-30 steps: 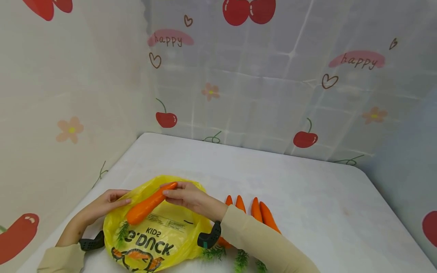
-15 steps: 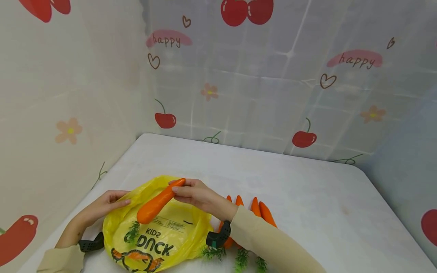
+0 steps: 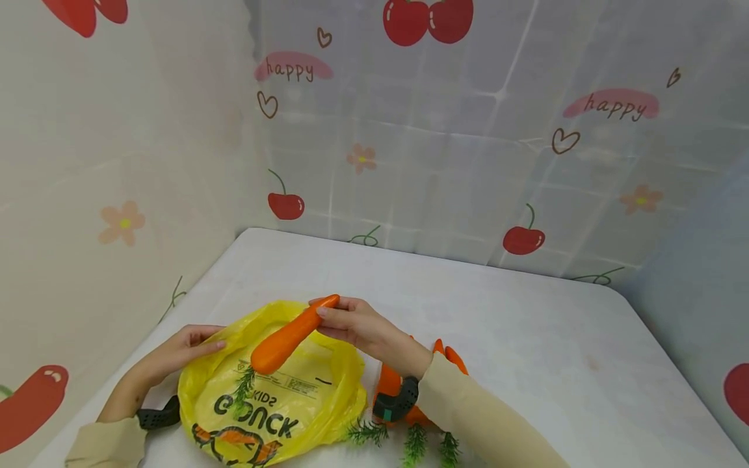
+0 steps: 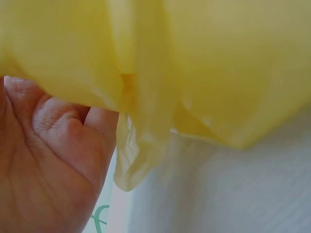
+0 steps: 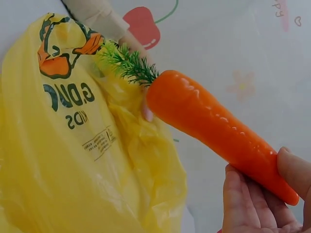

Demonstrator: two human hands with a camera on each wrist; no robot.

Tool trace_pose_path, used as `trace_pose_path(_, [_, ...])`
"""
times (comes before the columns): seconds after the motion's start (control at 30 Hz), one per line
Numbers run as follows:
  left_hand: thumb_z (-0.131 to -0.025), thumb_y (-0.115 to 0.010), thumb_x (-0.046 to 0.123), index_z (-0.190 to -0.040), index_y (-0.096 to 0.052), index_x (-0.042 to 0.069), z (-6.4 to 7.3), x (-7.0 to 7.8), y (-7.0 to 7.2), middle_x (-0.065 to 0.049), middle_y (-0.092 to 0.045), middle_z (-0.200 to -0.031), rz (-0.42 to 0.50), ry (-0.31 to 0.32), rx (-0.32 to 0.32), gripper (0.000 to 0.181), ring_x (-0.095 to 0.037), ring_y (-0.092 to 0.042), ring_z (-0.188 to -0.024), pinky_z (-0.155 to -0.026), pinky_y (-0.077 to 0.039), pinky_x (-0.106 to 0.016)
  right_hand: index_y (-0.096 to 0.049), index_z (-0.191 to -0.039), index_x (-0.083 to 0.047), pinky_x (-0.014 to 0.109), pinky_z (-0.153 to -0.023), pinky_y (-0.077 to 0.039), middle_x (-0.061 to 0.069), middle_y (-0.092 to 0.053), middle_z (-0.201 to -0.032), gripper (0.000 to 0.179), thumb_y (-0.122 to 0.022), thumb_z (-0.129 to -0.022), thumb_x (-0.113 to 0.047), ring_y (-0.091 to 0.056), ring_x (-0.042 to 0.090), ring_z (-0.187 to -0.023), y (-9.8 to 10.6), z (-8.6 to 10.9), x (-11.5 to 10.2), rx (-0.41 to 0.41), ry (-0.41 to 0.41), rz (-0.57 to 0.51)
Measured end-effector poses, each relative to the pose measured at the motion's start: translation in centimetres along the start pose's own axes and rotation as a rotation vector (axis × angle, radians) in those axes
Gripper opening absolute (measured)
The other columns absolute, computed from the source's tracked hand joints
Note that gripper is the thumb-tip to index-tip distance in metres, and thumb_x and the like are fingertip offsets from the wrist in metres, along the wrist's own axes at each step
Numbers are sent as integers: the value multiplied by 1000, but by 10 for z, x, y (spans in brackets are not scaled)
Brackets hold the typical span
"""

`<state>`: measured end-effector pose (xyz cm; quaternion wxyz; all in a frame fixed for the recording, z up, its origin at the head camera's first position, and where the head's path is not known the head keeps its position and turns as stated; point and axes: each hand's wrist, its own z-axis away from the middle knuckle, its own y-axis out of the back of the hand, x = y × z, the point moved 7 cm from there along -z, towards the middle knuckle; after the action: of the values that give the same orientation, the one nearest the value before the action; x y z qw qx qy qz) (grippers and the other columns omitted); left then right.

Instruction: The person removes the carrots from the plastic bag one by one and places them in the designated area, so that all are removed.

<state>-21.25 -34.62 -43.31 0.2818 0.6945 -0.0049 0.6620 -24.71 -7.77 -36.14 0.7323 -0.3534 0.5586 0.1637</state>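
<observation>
A yellow plastic bag with printed lettering and a cartoon face lies spread on the table, its mouth open. My left hand holds the bag's left rim, thumb on the outside; in the left wrist view the fingers of that hand go behind the yellow film. Between thumb and fingers of my right hand is the narrow tip of an orange carrot. It slants over the bag's mouth, thick end lower left, green fronds hanging over the lettering.
Several more carrots lie on the white table right of the bag, partly covered by my right sleeve and wristband. Their green tops point toward the near edge. A printed curtain stands behind the table.
My right hand has moved right and slightly away with the carrot, so its thick end has shifted from the bag's left side toward the middle. The left hand stays at the rim.
</observation>
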Motion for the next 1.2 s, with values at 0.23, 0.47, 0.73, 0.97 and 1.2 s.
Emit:
trace_pose_path(0.23, [-93, -45, 13, -125, -45, -8, -1, 2, -2, 2, -60, -112, 25, -3, -9, 38, -11, -58, -92, -75, -49, -26, -53, -118, 1, 34, -89, -42, 13, -55, -118, 39, -61, -84, -16, -55, 23, -105, 10, 17, -9, -10, 10, -12])
trace_pose_path(0.47, [-93, -45, 13, -126, -45, -8, 0, 3, -3, 0, -60, -114, 31, -16, -21, 38, -14, -58, -92, -74, -49, -28, -49, -120, 5, 34, -89, -42, 13, -55, -118, 42, -60, -85, -15, -56, 23, -103, 21, 30, -20, 26, 33, -21])
trace_pose_path(0.73, [-93, -44, 12, -125, -44, -9, 0, 3, -3, 2, -61, -111, 36, -21, -28, 38, -14, -58, -91, -74, -49, -27, -48, -122, 4, 35, -89, -42, 13, -56, -118, 41, -58, -86, -15, -55, 24, -105, 35, 48, -34, 63, 60, -48])
trace_pose_path(0.97, [-93, -44, 13, -126, -44, -9, -1, 2, -4, 4, -60, -112, 32, -4, -28, 39, -11, -57, -93, -76, -48, -26, -51, -119, 3, 36, -88, -42, 11, -58, -113, 35, -55, -88, -14, -57, 23, -103, 54, 65, -43, 94, 93, -64])
trace_pose_path(1.2, [-93, -45, 16, -127, -43, -7, 0, -2, -1, 8, -60, -111, 30, 34, -13, 41, -12, -58, -92, -75, -49, -28, -50, -119, 3, 36, -88, -41, 10, -59, -112, 33, -52, -90, -11, -57, 23, -103, 69, 79, -48, 98, 122, -85])
